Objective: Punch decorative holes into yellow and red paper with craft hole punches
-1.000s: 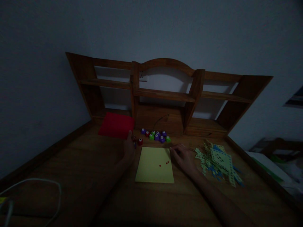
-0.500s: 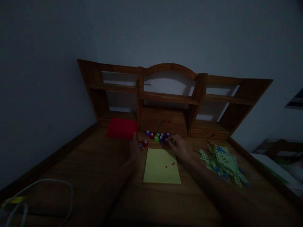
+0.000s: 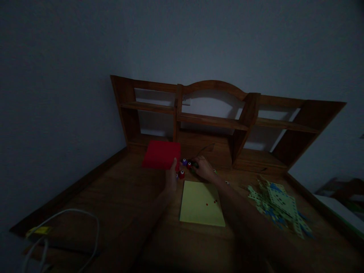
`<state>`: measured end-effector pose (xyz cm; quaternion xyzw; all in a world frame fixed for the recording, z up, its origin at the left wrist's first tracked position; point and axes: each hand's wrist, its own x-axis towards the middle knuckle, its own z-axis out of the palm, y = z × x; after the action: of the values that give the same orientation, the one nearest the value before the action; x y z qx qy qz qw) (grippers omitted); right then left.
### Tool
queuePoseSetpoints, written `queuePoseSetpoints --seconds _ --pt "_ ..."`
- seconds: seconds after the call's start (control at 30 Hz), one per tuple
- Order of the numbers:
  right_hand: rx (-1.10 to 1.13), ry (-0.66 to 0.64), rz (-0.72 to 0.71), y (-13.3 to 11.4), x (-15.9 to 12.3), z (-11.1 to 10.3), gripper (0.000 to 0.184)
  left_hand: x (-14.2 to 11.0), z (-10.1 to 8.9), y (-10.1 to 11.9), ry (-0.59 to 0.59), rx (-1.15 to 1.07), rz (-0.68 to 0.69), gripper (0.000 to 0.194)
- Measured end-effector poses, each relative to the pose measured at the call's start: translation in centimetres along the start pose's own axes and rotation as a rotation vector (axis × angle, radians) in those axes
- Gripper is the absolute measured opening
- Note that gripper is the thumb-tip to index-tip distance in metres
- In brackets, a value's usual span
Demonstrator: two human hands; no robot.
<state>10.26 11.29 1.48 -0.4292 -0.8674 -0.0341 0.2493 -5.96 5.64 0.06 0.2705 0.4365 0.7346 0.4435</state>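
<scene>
At the lower right corner of a red box, my left hand has its thumb up over the box and appears to grip it. My right hand reaches over a row of small eye-topped toy stamps, its fingers bent together around a dark one. Beside its fingertips stand a purple stamp and a red stamp. Another red stamp is just right of my left hand. My right hand and wrist hide several stamps. A yellow sheet with a few red dots lies between my forearms.
A pile of pale green and blue perforated plastic pieces lies on the right of the wooden desk. A wooden shelf unit stands along the back. At the left front are a white cable and a yellow object.
The view has shifted left, so things appear further right. My right hand has moved leftward along the stamps, toward the red box. My left hand stays at the box's corner.
</scene>
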Motion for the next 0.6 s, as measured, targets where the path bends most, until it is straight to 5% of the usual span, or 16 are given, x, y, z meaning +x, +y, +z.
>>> queuePoseSetpoints --seconds 0.17,0.6 --pt "-0.026 -0.052 -0.020 -0.4 1.0 0.7 0.027 -0.3 0.1 0.9 -0.153 0.012 0.148 0.047" --pt "-0.059 -0.131 0.009 -1.8 1.3 0.6 0.015 0.1 0.4 0.3 -0.472 -0.059 -0.069 0.057"
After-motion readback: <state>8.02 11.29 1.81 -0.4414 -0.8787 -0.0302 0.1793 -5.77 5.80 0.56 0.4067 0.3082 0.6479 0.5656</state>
